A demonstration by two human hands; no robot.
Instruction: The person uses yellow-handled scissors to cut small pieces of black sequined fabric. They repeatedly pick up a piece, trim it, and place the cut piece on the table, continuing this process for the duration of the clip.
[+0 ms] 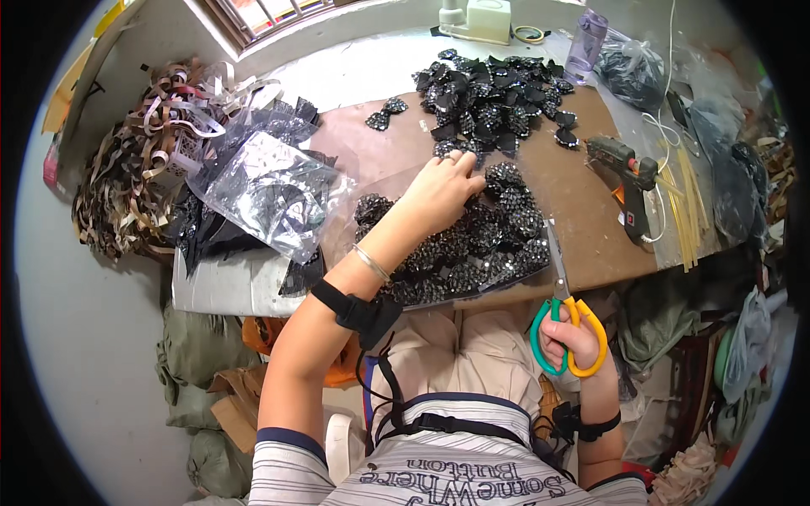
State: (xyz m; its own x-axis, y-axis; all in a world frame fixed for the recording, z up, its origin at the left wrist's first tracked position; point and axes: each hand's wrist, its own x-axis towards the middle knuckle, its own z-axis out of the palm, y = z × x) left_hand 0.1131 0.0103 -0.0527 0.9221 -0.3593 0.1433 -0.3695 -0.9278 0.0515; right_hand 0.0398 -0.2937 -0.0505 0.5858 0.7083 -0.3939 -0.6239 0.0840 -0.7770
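My left hand (443, 190) reaches across the table with bent fingers, at the near edge of a loose pile of black sequined bows (498, 97). Its fingertips are hidden, so what they grip does not show. Beneath that hand and forearm, more black sequined bows (472, 244) lie packed together on or in clear plastic. My right hand (574, 337) is closed around scissors (558, 287) with one green and one yellow handle loop. Their blades point away from me, beside the right edge of the packed bows.
A glue gun (629, 181) and glue sticks (688, 194) lie at the right. Clear plastic bags (278, 194) cover black material at the left, beside tangled ribbon strips (126, 194). At the back stand a purple bottle (586, 42) and a pale green container (488, 21). A white cord (662, 126) hangs down.
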